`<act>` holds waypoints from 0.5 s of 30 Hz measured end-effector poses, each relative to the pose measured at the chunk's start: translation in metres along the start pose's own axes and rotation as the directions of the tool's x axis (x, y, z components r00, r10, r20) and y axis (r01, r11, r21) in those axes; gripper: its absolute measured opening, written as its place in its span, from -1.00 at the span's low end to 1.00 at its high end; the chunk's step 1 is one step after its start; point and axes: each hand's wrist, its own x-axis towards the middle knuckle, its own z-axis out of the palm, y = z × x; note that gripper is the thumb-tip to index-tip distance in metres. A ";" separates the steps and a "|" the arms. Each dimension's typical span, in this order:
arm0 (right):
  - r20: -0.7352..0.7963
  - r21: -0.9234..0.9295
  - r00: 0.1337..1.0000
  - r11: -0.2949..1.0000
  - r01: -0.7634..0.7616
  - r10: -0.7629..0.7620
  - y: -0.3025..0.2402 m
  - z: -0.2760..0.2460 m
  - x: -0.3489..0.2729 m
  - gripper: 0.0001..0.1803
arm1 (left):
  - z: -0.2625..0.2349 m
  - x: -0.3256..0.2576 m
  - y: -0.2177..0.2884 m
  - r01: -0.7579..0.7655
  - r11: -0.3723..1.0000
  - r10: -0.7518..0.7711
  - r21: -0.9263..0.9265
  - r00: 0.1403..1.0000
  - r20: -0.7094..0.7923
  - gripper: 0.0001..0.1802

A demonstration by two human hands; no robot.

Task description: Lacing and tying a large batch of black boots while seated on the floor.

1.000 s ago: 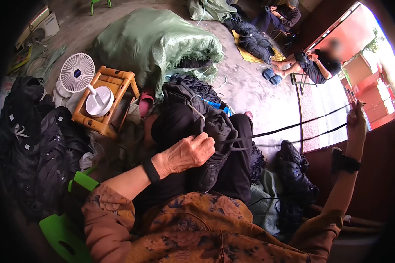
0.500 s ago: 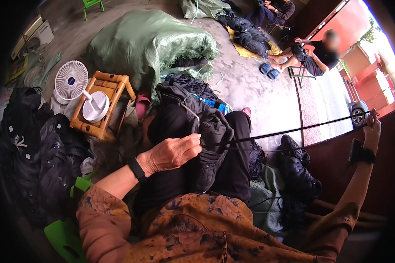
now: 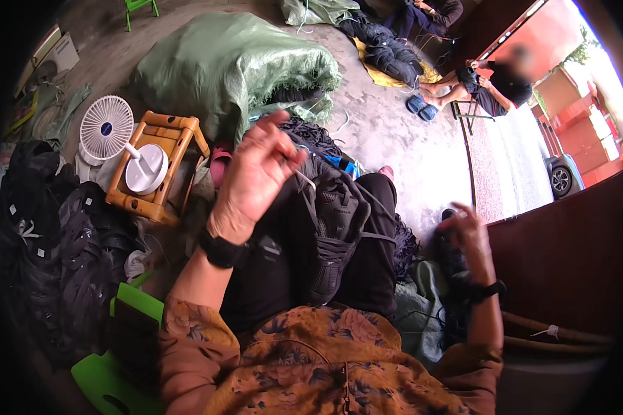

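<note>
A black shoe upper (image 3: 336,218) lies across my lap between my thighs, with dark lace (image 3: 377,237) looped at its right side. My left hand (image 3: 253,176) is raised to the left of it, above my left knee, fingers loosely bent and apart. No object shows clearly in it. A pale strip (image 3: 305,181) runs beside the upper, close under those fingertips. Off to the right, my right hand (image 3: 468,232) is lifted away from my lap. Motion blurs it, but its fingers look spread, with nothing visible in them.
At the left, a white fan (image 3: 145,173) stands on a bamboo stool (image 3: 160,131) beside piled black uppers (image 3: 69,256). A large green sack (image 3: 214,66) sits ahead, dark laces (image 3: 311,138) near it. Another person (image 3: 502,86) sits at the far right. Green chair (image 3: 107,380) is behind left.
The long dark lace stretched rightward is no longer taut between my hands. My left hand rose and its fingers loosened; my right came back inward and down from the far right.
</note>
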 end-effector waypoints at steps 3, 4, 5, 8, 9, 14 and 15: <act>0.148 -0.007 0.987 0.998 0.059 -0.058 0.014 0.070 -0.030 -0.71 | -0.004 0.006 -0.006 -0.144 0.939 0.143 0.311 0.989 0.027 -0.76; 0.190 -0.003 0.980 0.998 0.064 -0.062 0.023 0.084 -0.038 -0.81 | -0.006 0.007 -0.012 -0.185 0.766 0.154 0.615 0.983 0.105 -0.78; 0.182 0.050 0.966 0.983 0.176 -0.182 0.014 0.102 -0.047 -0.85 | -0.025 0.007 -0.028 -0.181 0.595 0.064 0.783 0.982 0.178 -0.81; 0.156 0.078 0.962 0.974 0.212 -0.222 -0.015 0.133 -0.056 -0.89 | -0.019 -0.012 -0.059 -0.412 0.054 0.022 0.910 0.911 0.411 -0.74; 0.131 0.110 0.949 0.955 0.275 -0.288 -0.017 0.140 -0.053 -0.89 | -0.015 -0.018 -0.066 -0.440 -0.075 -0.018 0.895 0.898 0.440 -0.70; 0.112 0.205 0.981 0.969 0.135 -0.160 -0.016 0.161 -0.050 -0.89 | -0.006 -0.020 -0.067 -0.354 -0.072 -0.077 0.932 0.934 0.349 -0.62; 0.110 0.206 0.981 0.969 0.135 -0.160 -0.017 0.162 -0.051 -0.89 | -0.006 -0.018 -0.064 -0.325 -0.057 -0.147 0.944 0.938 0.314 -0.57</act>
